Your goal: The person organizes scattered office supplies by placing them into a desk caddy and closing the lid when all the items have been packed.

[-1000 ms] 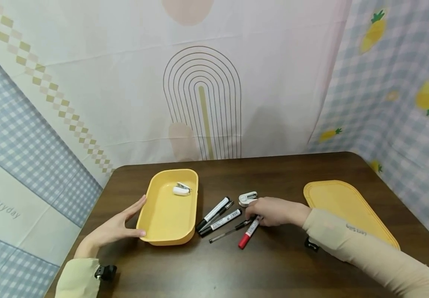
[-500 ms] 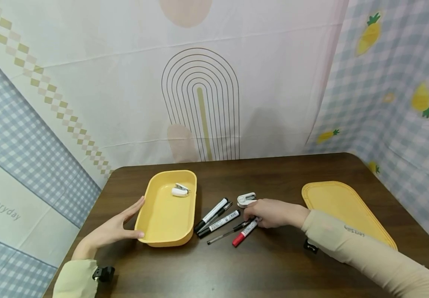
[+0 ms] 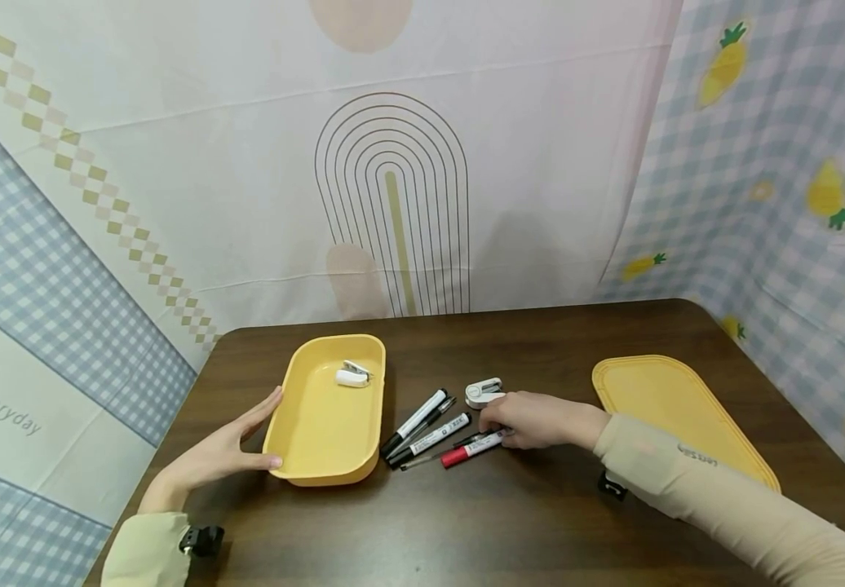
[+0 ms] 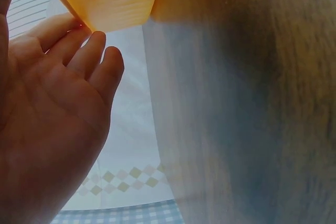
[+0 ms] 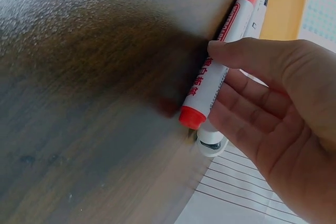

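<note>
My left hand (image 3: 220,448) lies against the left side of a yellow plastic box (image 3: 323,432), thumb at its near corner and fingers spread along the wall. In the left wrist view, the fingers look nearly straight where they meet the box. Between thumb and fingers, my right hand (image 3: 540,420) pinches a red-and-white whiteboard marker (image 5: 202,87), low over the table, its red end pointing left. Beside that marker lies a clear pen (image 3: 420,462), partly covered. Two black-and-white markers (image 3: 439,435) and a dark pen (image 3: 438,414) lie nearer the box.
Inside the box sits a small white stapler (image 3: 352,377). A white rounded gadget (image 3: 483,393) is just behind my right hand. On the right, a flat yellow lid (image 3: 668,408) lies partly under my right sleeve. Patterned cloth (image 3: 525,163) hangs behind the dark wooden table (image 3: 364,538).
The red marker has swung from pointing toward the table's near edge to pointing left, alongside the clear pen. My right hand stays nearly in place. The left hand and box have not visibly moved.
</note>
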Motion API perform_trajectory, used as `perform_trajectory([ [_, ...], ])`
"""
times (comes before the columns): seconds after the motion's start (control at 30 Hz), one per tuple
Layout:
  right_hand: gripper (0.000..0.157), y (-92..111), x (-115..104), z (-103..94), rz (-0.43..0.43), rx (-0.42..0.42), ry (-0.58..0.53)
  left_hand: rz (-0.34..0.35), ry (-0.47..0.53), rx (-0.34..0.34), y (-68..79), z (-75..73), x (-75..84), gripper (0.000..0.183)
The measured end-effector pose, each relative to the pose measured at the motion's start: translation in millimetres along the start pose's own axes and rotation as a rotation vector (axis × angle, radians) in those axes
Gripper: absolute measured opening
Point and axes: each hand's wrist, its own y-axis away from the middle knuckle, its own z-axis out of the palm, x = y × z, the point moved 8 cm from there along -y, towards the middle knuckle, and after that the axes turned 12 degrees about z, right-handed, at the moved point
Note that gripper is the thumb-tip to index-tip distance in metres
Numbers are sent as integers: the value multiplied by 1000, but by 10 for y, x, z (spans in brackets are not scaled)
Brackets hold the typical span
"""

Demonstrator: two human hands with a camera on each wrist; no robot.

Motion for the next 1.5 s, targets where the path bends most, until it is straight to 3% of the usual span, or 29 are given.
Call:
perform_trajectory([
  [0.63, 20, 36, -12, -58, -53, -2, -2, 17, 14, -4, -8, 14, 41, 100],
  [0.93, 16, 66, -33, -156, -99, 39, 38, 7, 8, -6, -11, 0, 40, 100],
  [1.5, 18, 83, 38, -566, -102, 159, -3, -4, 19, -1, 10, 28, 21, 101],
])
